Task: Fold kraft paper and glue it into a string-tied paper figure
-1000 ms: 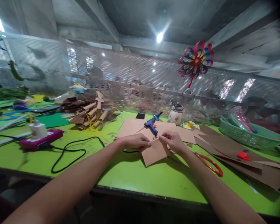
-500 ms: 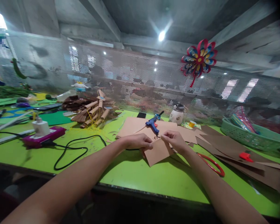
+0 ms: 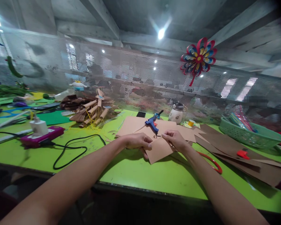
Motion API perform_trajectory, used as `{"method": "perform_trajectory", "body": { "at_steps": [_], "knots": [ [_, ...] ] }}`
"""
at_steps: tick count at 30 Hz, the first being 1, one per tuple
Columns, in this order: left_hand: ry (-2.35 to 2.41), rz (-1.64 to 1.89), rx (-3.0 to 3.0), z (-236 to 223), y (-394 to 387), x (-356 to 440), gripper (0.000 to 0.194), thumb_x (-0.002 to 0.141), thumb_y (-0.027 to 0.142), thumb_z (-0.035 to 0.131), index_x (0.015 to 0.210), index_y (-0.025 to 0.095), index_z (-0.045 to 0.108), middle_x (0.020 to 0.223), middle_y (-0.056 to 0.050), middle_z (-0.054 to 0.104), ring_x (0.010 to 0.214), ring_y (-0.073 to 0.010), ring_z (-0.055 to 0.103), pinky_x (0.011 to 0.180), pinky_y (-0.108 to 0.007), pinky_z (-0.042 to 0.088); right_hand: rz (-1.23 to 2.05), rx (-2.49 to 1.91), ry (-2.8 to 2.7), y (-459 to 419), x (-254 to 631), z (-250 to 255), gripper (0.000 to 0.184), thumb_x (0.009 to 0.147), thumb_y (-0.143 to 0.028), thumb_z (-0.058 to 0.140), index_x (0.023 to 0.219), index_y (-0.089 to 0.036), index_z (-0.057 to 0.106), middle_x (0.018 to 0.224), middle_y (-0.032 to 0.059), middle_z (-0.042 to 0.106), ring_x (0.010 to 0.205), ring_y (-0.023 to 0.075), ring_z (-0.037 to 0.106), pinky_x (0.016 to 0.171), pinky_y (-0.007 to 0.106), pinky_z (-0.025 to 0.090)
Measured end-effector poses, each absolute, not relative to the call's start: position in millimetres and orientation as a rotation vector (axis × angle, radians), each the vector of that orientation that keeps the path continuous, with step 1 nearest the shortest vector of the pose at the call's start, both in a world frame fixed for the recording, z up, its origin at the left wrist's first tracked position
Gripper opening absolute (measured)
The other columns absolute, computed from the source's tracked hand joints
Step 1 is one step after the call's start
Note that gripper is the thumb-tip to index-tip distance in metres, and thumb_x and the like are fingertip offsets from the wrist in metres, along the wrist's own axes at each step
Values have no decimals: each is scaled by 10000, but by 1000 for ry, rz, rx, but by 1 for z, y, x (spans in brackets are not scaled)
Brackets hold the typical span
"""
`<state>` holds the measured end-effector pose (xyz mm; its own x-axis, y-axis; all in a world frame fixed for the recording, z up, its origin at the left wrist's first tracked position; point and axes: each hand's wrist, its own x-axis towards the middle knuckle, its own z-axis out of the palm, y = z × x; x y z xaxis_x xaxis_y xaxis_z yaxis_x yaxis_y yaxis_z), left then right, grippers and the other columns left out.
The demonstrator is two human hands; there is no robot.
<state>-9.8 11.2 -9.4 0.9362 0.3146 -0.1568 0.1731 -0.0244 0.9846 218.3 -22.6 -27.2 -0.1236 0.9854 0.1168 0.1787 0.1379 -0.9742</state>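
Note:
A small tan sheet of craft paper [image 3: 159, 151] is held at a slant over the green table, one corner pointing toward me. My left hand [image 3: 140, 142] pinches its left edge, thumb on top and fingers beneath. At the upper right edge my right hand [image 3: 175, 139] grips the same sheet between thumb and fingertips. Just beyond my hands lies a blue glue gun [image 3: 151, 124] with a red trigger, its nozzle toward me, resting on larger tan sheets [image 3: 131, 125]. Orange-handled scissors [image 3: 212, 163] lie by my right forearm, partly hidden.
To the left are a purple power strip [image 3: 43, 137] with a looping black cord [image 3: 70, 148] and a bundle of rolled brown paper [image 3: 93, 111]. On the right lie brown sheets [image 3: 224, 145] and a green basket [image 3: 255, 136]. A lidded jar [image 3: 176, 114] stands behind.
The small sheet has tilted and bent slightly between my hands. More of my left fingers show beneath its edge. The view shifts a little; both hands keep their hold.

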Motion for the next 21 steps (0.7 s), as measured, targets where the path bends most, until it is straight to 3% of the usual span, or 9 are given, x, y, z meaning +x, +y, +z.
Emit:
{"method": "perform_trajectory", "body": {
  "at_steps": [9, 16, 21],
  "knots": [
    [341, 133, 1603, -5, 8, -11, 421, 732, 316, 664, 1114, 152, 602, 929, -70, 645, 758, -151, 601, 648, -266, 507, 1177, -1122, -1438, -27, 217, -20, 366, 615, -473, 710, 695, -157, 545, 540, -40, 512, 441, 77, 423, 427, 206, 331],
    [436, 151, 1686, -1, 10, -11, 231, 777, 359, 603, 844, 140, 570, 662, -7, 582, 522, -102, 575, 542, -230, 463, 1131, -1079, -1471, -24, 219, -18, 338, 651, -462, 690, 671, -153, 556, 502, -63, 451, 423, 57, 347, 419, 196, 246],
    [519, 171, 1760, -1, 15, -13, 312, 766, 438, 579, 694, 159, 457, 500, 56, 444, 370, -74, 469, 405, -189, 367, 1190, -1067, -1477, -25, 218, -18, 343, 683, -461, 667, 635, -149, 532, 503, -59, 437, 431, 56, 346, 426, 196, 251]
  ]
}}
